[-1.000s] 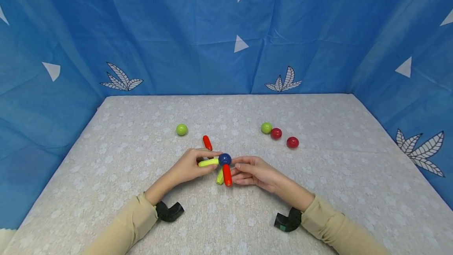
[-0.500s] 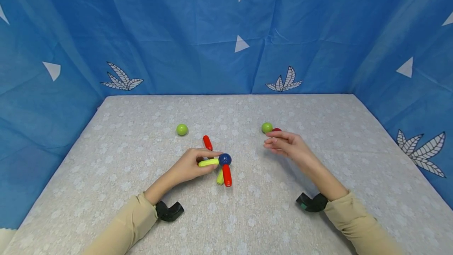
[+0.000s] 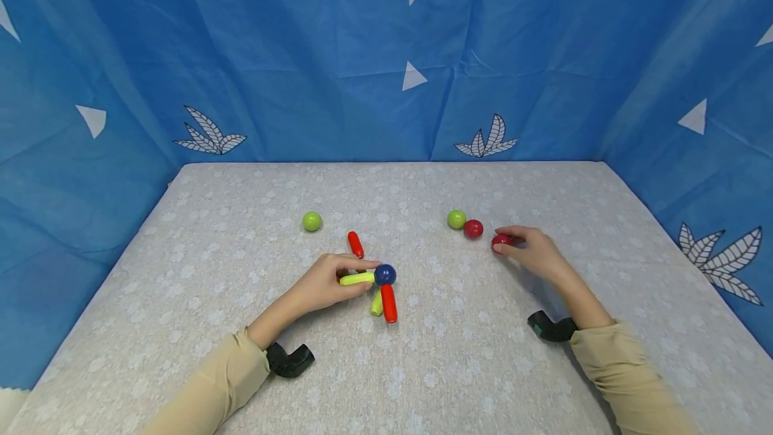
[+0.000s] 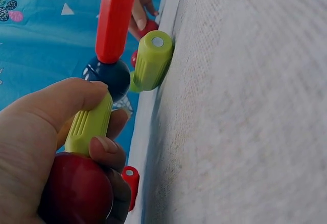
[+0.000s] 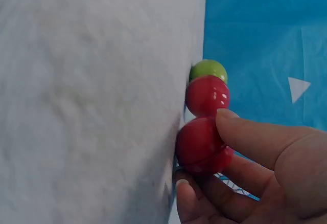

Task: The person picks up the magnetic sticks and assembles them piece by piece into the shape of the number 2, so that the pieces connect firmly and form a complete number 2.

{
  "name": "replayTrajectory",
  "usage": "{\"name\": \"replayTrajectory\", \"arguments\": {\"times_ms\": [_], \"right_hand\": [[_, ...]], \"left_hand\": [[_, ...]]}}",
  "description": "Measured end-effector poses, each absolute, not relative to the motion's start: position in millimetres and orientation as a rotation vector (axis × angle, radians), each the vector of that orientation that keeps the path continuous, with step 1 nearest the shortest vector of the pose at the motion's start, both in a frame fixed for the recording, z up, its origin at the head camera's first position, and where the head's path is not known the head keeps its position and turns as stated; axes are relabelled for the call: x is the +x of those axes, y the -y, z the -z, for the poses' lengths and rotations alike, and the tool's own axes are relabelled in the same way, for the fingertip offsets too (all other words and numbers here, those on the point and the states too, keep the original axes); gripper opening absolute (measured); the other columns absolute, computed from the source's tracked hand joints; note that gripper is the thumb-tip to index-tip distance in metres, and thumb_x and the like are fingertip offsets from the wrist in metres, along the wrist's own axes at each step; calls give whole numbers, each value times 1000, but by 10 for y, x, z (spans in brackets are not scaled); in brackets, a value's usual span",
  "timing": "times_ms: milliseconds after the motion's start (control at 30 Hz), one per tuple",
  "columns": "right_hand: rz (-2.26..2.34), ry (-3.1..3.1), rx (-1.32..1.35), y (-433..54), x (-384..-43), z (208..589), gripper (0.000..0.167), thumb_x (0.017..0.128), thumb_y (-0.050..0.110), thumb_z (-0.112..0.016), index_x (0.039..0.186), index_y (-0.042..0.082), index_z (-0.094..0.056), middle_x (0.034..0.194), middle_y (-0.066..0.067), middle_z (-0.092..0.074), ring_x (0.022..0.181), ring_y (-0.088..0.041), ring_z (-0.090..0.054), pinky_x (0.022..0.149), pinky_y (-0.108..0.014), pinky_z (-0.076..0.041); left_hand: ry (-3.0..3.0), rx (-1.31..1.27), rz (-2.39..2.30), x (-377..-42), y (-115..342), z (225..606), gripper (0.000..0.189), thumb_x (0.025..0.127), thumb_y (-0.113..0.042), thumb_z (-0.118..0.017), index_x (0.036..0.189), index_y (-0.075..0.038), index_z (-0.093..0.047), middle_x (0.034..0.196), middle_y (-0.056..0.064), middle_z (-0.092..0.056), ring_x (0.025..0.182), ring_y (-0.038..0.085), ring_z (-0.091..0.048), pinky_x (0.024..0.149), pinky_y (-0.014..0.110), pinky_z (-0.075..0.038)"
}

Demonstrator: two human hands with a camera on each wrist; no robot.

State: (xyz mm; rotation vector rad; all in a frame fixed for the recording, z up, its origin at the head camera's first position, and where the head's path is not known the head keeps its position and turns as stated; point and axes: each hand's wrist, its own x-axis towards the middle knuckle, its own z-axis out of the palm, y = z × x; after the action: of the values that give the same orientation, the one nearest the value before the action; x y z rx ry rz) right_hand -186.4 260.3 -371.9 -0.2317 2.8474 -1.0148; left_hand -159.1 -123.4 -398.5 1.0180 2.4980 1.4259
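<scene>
My left hand [image 3: 326, 282] grips a yellow-green rod [image 3: 357, 278] that joins a blue ball [image 3: 385, 274]. From that ball a red rod [image 3: 389, 304] points toward me. In the left wrist view a dark red ball [image 4: 76, 188] sits at the rod's other end, inside the palm. Another yellow-green rod [image 4: 153, 63] shows close beside the blue ball; I cannot tell whether it is attached. Over to the right, my right hand [image 3: 536, 254] pinches a red ball [image 5: 199, 144] between thumb and fingers, at the tabletop.
A green ball [image 3: 456, 219] touches a second red ball [image 3: 474, 229], just left of my right hand. Farther left is another green ball [image 3: 312, 221]. A loose red rod [image 3: 355, 245] lies beyond my left hand. Blue curtains [image 3: 302, 52] surround the patterned tabletop [image 3: 241, 220].
My right hand has left the blue ball's side, swung right and away from me, and taken hold of the red ball. The left hand stays put with its joined pieces.
</scene>
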Motion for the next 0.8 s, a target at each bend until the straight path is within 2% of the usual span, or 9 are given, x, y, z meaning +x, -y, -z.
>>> {"name": "replayTrajectory", "arguments": {"times_ms": [200, 433, 633, 800], "right_hand": [[1027, -2888, -214, -2581, -1864, 3786, 44, 90, 19, -65, 123, -8, -55, 114, -25, -57, 101, -37, -52, 86, -51, -42], [1221, -2768, -140, -2557, -1858, 3762, 48, 91, 28, -63, 127, -4, -54, 116, -22, -58, 99, -32, -57, 76, -40, -49], [1471, -2533, -140, -2406, -1769, 3649, 52, 91, 29, -63, 130, -3, -51, 128, -22, -50, 110, -32, -51, 92, -45, -40], [1559, -2368, -257, -2203, -1665, 3644, 46, 91, 22, -63, 129, -2, -53, 128, -20, -50, 108, -28, -53, 89, -40, -42]], "left_hand": [[-2501, 1022, -1424, -1587, 1231, 3984, 33, 83, -11, -72, 116, -9, -68, 102, -4, -67, 53, 5, -36, 48, 21, -34], [-2496, 1016, -1435, -1593, 1233, 3993, 33, 83, -11, -71, 116, -9, -68, 99, -4, -68, 54, 7, -39, 48, 22, -36], [-2490, 997, -1460, -1587, 1231, 3987, 33, 84, -11, -71, 116, -9, -68, 106, 0, -67, 64, 10, -49, 55, 24, -43], [-2483, 1011, -1476, -1581, 1228, 3980, 33, 84, -10, -71, 116, -5, -67, 108, 5, -66, 68, 14, -51, 58, 26, -44]]}}
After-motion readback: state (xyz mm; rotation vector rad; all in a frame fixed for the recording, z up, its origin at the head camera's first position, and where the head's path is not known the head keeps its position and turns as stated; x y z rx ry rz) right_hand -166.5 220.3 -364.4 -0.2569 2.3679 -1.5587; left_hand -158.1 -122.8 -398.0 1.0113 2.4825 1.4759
